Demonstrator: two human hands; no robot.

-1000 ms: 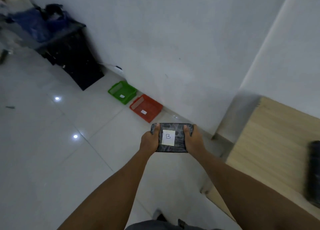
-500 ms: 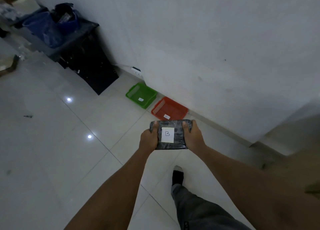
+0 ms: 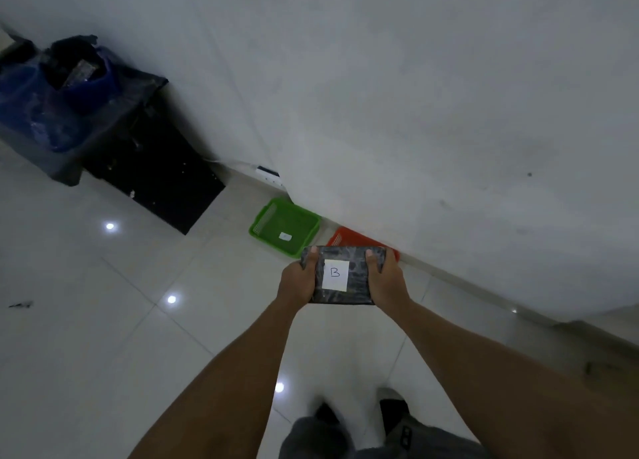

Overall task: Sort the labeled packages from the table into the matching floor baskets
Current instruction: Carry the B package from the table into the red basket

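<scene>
One dark package (image 3: 342, 275) with a white B label (image 3: 335, 274) is held above the floor, left hand (image 3: 298, 282) and right hand (image 3: 386, 280) clamped on its ends; beyond it the red basket (image 3: 349, 239) sits beside the green basket (image 3: 284, 226), along the wall (image 3: 415, 95)

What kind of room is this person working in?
Probably a plain back room or storeroom, not a shop floor. It has a bare white wall, a glossy tiled floor, a green basket and a red basket set along the wall, and a cluttered dark bin in the corner.
</scene>
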